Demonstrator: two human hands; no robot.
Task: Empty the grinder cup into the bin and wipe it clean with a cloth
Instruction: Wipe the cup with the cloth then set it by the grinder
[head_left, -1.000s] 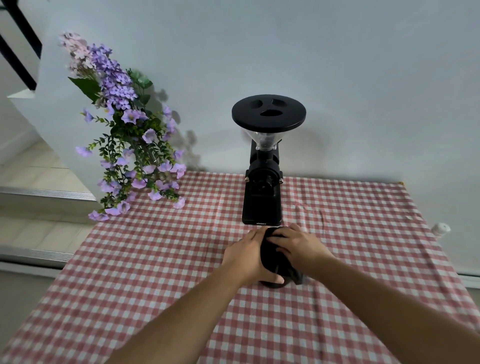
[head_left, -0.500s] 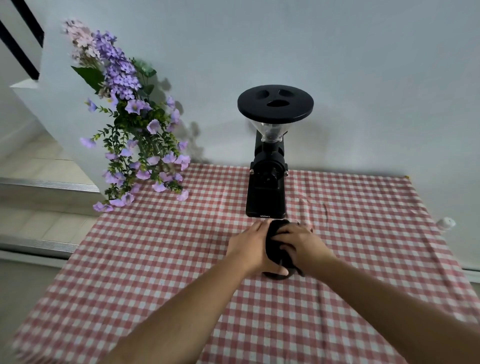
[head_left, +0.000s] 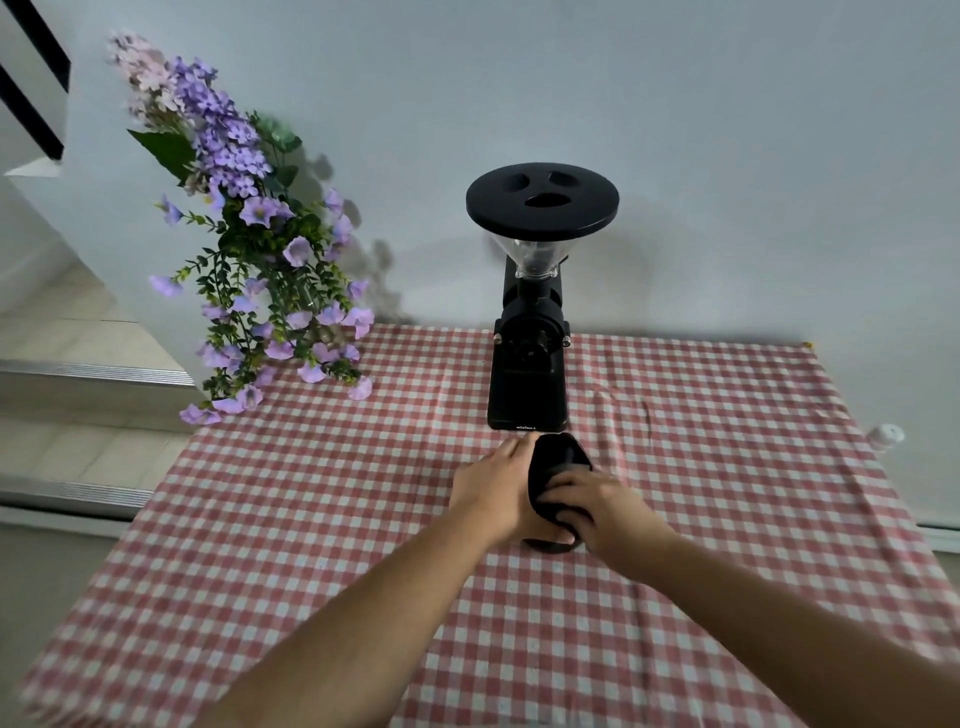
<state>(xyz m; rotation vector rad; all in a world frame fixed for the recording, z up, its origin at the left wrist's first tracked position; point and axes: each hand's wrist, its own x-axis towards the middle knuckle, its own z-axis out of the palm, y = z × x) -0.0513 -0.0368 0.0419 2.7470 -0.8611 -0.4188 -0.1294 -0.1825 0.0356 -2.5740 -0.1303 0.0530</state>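
Head view shows me both hands closed around the black grinder cup (head_left: 555, 467), which sits low on the red-checked tablecloth (head_left: 727, 519) just in front of the base of the black coffee grinder (head_left: 529, 332). My left hand (head_left: 493, 488) cups the left wall of it, fingers running forward along the side and thumb tucked under toward me. My right hand (head_left: 602, 506) lies over the near right part, fingers curled onto something dark; I judge that to be a dark cloth pressed against the cup, but black on black I cannot tell where cloth ends and cup begins.

What matters for the coming move: the cup lies directly between the two hands, its long axis running away from me toward the grinder, with the far end poking out past the fingertips. Both hands are equally near; the left looks like the steadying one, the right the working one.

I see no bin anywhere, so I cannot say which way the cup would have to travel. A spray of purple artificial flowers (head_left: 260, 260) stands well apart at the far left corner.
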